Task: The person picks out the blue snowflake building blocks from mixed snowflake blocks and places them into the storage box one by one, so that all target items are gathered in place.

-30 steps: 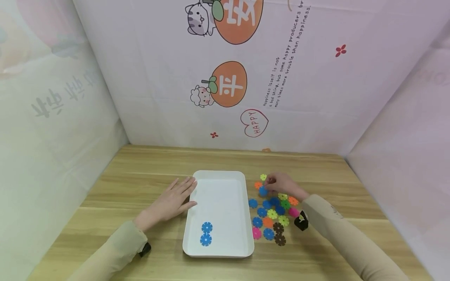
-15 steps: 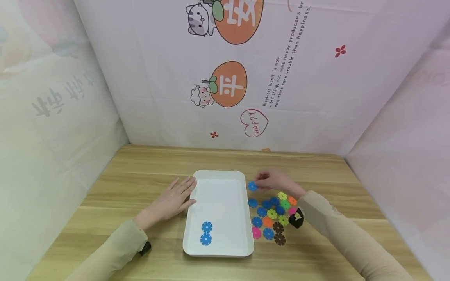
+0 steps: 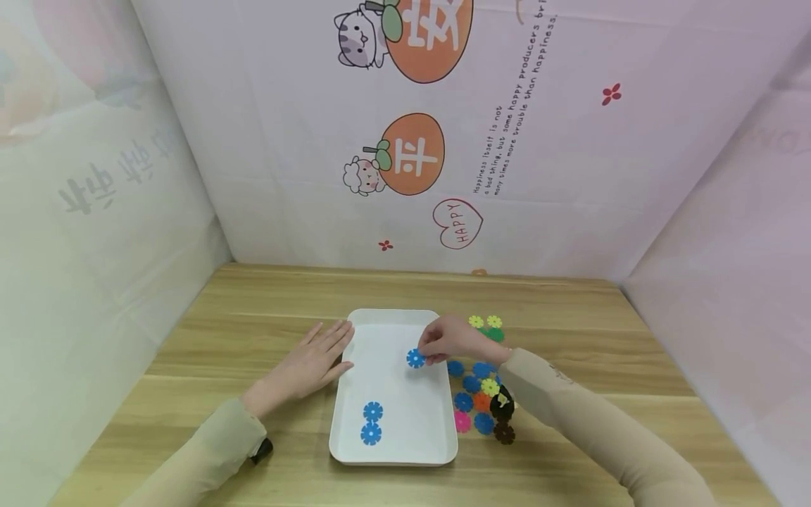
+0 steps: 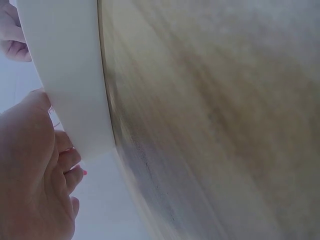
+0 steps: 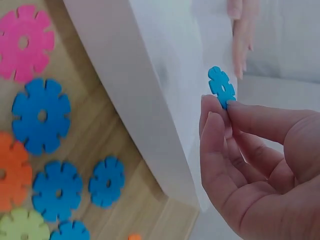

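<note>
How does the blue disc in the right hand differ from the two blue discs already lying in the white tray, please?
The held blue disc is pinched by the right hand above the white tray; the two blue discs lie flat on its floor. The held one is alone near the tray's middle; the pair lie next to each other near the front. All three share colour and a notched flower shape.

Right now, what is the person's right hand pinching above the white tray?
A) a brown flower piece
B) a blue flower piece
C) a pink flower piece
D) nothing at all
B: the right hand pinches a blue flower piece between thumb and fingertips over the white tray, where two more blue pieces already lie.
</note>
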Tool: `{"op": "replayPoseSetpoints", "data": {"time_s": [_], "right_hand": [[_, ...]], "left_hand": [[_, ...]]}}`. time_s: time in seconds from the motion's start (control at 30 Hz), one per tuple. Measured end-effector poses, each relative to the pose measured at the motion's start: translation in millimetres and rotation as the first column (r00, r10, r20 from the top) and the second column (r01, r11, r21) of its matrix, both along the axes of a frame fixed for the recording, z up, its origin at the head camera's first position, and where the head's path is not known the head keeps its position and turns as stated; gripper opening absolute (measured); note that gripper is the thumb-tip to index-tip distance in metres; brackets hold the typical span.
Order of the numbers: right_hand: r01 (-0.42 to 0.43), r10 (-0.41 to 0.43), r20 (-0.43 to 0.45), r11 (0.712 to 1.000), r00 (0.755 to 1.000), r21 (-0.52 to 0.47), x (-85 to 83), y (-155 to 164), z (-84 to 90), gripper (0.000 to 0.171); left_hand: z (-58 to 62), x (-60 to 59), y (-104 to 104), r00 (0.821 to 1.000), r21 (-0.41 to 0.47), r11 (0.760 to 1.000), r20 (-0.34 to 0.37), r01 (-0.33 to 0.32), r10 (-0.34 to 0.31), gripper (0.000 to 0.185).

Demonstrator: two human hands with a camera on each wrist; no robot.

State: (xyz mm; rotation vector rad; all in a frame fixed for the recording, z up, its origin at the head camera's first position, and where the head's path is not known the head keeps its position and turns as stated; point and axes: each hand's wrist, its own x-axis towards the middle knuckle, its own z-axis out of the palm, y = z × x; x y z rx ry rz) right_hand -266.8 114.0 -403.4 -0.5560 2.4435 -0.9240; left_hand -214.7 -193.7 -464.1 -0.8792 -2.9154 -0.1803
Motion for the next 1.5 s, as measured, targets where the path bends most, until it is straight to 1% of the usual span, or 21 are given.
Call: {"op": "replayPoseSetpoints", "data": {"time_s": [0.07,0.23,0.47,0.67,0.93,1.23,1.37,1.5], "right_hand": [[-0.01,0.01,0.014,1.0,1.0,0.014,2.7,-9,-2.8,0.011],[-0.053,0.052,0.01,0.997,0.999,0.056,9.5,-29,-8.2,0.01],[-0.098,0.098,0.003,0.994,0.995,0.046,17.7,-49,-16.6,0.009],[-0.12,0.121,-0.001,0.989,0.993,0.083,19.7,-62,-22.6,0.009],[-0.149,0.15,0.001,0.983,0.989,0.105,21.4,-71,-25.7,0.01],[-0.145,0.146,0.001,0.983,0.989,0.109,23.2,-75,-26.0,0.01],[-0.142,0.143,0.004,0.984,0.99,0.103,21.7,-75,-28.2,0.009],[-0.147,0.148,-0.004,0.984,0.989,0.104,19.7,-75,-29.7,0.008]], "left_hand": [[0.0,-0.1,0,1.0,0.003,1.0,0.003,0.0,0.0,0.067],[-0.5,-0.5,0,1.0,0.007,1.0,0.005,-0.001,0.001,0.068],[-1.5,-0.9,-1,1.0,0.014,1.0,0.013,-0.007,0.007,0.067],[-1.5,-1.0,-1,1.0,0.019,1.0,0.021,-0.016,0.016,0.068],[-2.5,-1.1,-1,0.999,0.026,1.0,0.03,-0.017,0.016,0.068],[-3.1,-3.0,-2,1.0,0.026,1.0,0.028,-0.014,0.013,0.067],[-2.5,-3.2,-1,1.0,0.033,0.999,0.016,-0.006,0.005,0.067],[-2.0,-2.9,-1,1.0,0.03,1.0,0.021,-0.006,0.006,0.067]]}}
